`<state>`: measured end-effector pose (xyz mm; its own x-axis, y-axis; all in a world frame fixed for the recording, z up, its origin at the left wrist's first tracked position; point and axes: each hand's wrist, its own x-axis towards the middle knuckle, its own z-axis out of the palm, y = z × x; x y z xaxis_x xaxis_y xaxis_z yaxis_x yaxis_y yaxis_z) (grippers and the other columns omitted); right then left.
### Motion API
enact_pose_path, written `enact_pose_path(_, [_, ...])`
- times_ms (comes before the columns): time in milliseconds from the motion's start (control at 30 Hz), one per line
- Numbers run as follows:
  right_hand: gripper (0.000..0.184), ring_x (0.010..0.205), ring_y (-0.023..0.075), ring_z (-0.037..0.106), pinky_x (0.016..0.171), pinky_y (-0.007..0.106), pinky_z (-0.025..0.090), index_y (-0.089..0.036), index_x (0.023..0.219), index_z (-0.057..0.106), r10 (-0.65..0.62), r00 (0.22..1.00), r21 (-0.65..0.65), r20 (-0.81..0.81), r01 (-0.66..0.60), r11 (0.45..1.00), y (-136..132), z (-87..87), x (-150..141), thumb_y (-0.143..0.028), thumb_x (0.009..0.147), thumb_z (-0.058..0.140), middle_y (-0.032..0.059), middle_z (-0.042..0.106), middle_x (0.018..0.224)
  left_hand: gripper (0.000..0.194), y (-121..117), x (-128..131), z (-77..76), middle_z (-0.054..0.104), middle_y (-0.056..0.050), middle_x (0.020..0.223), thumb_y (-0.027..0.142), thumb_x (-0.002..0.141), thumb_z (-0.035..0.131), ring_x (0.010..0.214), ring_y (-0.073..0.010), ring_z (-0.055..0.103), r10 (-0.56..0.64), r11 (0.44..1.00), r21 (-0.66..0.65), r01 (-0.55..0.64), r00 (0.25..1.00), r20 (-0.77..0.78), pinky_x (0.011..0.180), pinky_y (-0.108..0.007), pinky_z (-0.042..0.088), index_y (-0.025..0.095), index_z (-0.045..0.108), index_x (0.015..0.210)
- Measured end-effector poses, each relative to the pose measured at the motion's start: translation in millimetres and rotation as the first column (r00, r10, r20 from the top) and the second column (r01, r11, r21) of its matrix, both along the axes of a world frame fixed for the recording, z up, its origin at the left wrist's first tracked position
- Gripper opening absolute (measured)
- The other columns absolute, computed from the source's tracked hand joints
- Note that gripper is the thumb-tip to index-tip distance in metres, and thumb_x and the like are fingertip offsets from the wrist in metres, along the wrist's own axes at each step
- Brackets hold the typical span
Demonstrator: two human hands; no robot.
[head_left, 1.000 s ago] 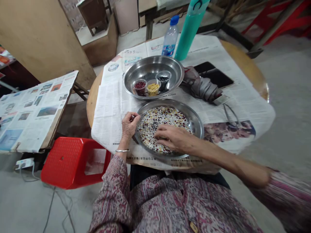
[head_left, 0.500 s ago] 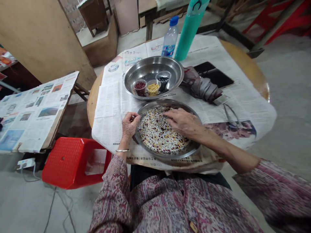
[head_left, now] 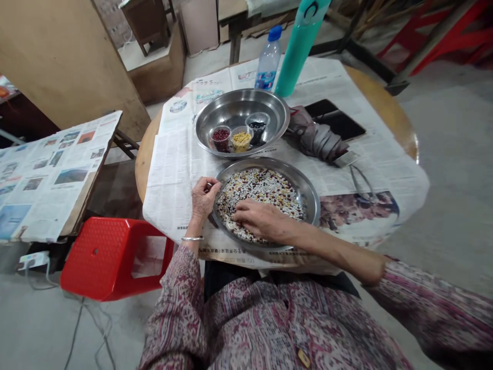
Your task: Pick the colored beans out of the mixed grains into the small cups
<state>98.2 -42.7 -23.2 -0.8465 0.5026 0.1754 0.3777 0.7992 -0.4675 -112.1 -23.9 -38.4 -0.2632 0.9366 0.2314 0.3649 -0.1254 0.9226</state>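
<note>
Near the table's front edge stands a shallow steel basin [head_left: 315,205] spread with mixed rice and beans [head_left: 269,187], white, yellow and dark red. My left hand [head_left: 204,195] is closed at the basin's left rim, thumb and fingers gripping the edge. In the front left part of the mix is my right hand [head_left: 264,221], its fingers bent and pressed together down in the grains; whatever lies between the fingertips is hidden. Behind, a second steel basin [head_left: 208,108] holds a cup of red beans [head_left: 221,139], a cup of yellow beans [head_left: 241,140] and a cup of black beans [head_left: 257,128].
Newspaper [head_left: 165,164] covers the round table. A water bottle [head_left: 267,61] and a green bottle [head_left: 298,51] stand at the back. To the right lie a folded grey umbrella [head_left: 318,136] and a dark tablet [head_left: 335,118]. A red stool [head_left: 111,257] is at left.
My right hand has moved from the back right of the mix toward the front left, its fingers now more curled. The left hand stays at the rim.
</note>
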Motion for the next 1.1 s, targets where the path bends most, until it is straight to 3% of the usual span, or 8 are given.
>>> enact_pose_path(167, [0.032,0.102,0.0240,0.061,0.090,0.038,0.052,-0.020,0.102,0.074,-0.295,0.955,0.125,0.022,0.290,0.949,42.9,-7.2,35.0,-0.008,0.090,0.047,0.0110,0.067,0.105,0.006,1.6,-0.7,-3.6,0.059,0.004,0.074,0.018,0.080,0.068,0.066,-0.0093,0.049,-0.018,1.000,0.011,0.018,0.999,0.034,0.066,-0.023,0.042,0.019,0.065,0.076])
enact_pose_path(333, [0.032,0.113,0.0321,0.055,0.092,0.047,0.051,-0.019,0.117,0.074,-0.527,0.850,0.183,0.007,0.517,0.836,56.7,-5.4,20.5,-0.026,0.096,0.050,0.0153,0.066,0.116,0.005,1.5,-0.3,-1.3,0.058,0.004,0.071,0.019,0.080,0.068,0.066,-0.0097,0.050,-0.008,1.000,-0.021,0.009,0.999,0.039,0.065,-0.022,0.042,0.019,0.065,0.076])
enact_pose_path(433, [0.035,0.117,0.0327,0.052,0.096,0.048,0.049,-0.017,0.123,0.069,-0.452,0.892,0.162,0.005,0.445,0.881,42.3,-2.4,-3.8,-0.035,0.098,0.054,0.0170,0.063,0.126,0.005,1.1,0.0,1.2,0.058,0.003,0.071,0.019,0.080,0.068,0.068,-0.0102,0.051,-0.005,1.000,-0.017,0.005,1.000,0.023,0.066,-0.022,0.042,0.019,0.065,0.076])
enact_pose_path(533, [0.029,0.118,0.0299,0.052,0.097,0.044,0.049,-0.017,0.118,0.069,-0.227,0.974,0.136,0.002,0.225,0.965,21.4,2.0,-20.8,-0.032,0.094,0.061,0.0154,0.063,0.126,0.006,0.9,-0.1,2.7,0.059,0.003,0.072,0.018,0.080,0.068,0.068,-0.0103,0.052,-0.001,1.000,-0.002,0.001,1.000,0.007,0.068,-0.023,0.043,0.019,0.065,0.075])
enact_pose_path(700, [0.015,0.097,0.0205,0.058,0.079,0.032,0.050,-0.020,0.091,0.069,0.066,0.993,0.060,0.093,-0.072,0.996,-1.6,8.3,-0.4,-0.014,0.092,0.055,0.0082,0.067,0.102,0.006,1.3,-0.2,1.6,0.060,0.003,0.074,0.017,0.080,0.067,0.066,-0.0099,0.050,-0.011,1.000,0.002,0.011,1.000,0.023,0.067,-0.023,0.043,0.019,0.065,0.076])
enact_pose_path(900, [0.025,0.105,0.0266,0.057,0.079,0.037,0.050,-0.021,0.097,0.071,-0.284,0.954,0.209,0.094,0.260,0.943,25.9,1.6,53.4,-0.011,0.090,0.049,0.0118,0.067,0.109,0.006,3.0,-0.8,-0.8,0.061,0.003,0.074,0.018,0.080,0.069,0.065,-0.0097,0.050,-0.009,1.000,-0.002,0.009,1.000,0.029,0.065,-0.024,0.043,0.020,0.065,0.076])
enact_pose_path(1033, [0.029,0.113,0.0342,0.056,0.086,0.047,0.052,-0.016,0.114,0.070,-0.494,0.869,0.215,0.045,0.474,0.854,40.7,-3.3,48.2,-0.025,0.095,0.050,0.0184,0.065,0.120,0.006,3.0,-1.1,0.0,0.061,0.004,0.073,0.018,0.079,0.069,0.064,-0.0094,0.049,0.004,1.000,-0.013,-0.004,1.000,0.023,0.065,-0.023,0.042,0.020,0.065,0.076])
enact_pose_path(1100, [0.030,0.113,0.0337,0.057,0.090,0.048,0.052,-0.014,0.116,0.070,-0.477,0.878,0.165,0.049,0.464,0.871,34.3,-2.2,39.1,-0.027,0.096,0.051,0.0187,0.066,0.118,0.006,2.8,-1.0,0.3,0.060,0.004,0.072,0.018,0.080,0.070,0.064,-0.0094,0.049,0.011,1.000,-0.013,-0.011,1.000,0.016,0.065,-0.023,0.042,0.019,0.065,0.075])
